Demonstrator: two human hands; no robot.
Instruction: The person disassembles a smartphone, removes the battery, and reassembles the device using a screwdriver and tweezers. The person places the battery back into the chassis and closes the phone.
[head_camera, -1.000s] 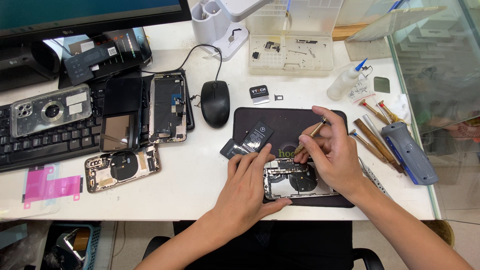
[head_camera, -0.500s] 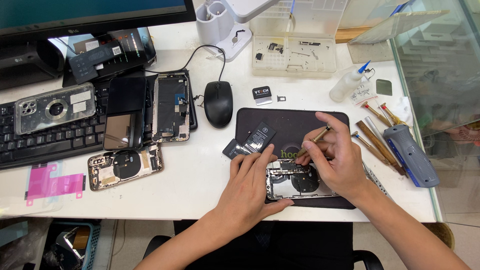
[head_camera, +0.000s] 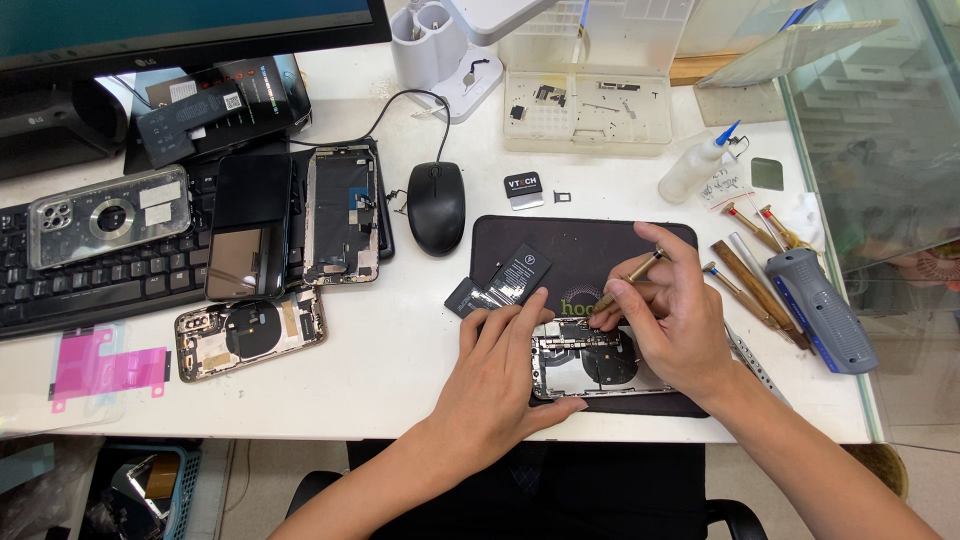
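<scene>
On the black work mat (head_camera: 590, 240), the left hand (head_camera: 500, 385) lies flat, fingers spread, pinning the opened phone chassis (head_camera: 590, 365). The right hand (head_camera: 675, 320) pinches a brass screwdriver (head_camera: 630, 278), seemingly working a screw at the chassis's top edge; this needs steady, upright pressure.

Opened phone (head_camera: 590, 362) mostly covered by both hands; tool tip under the right hand (head_camera: 672, 318) hidden. Monitor (head_camera: 180, 30) cut off at the far edge, keyboard (head_camera: 90, 280) at the left. Small parts in the clear tray (head_camera: 588, 100) too tiny to identify.
</scene>
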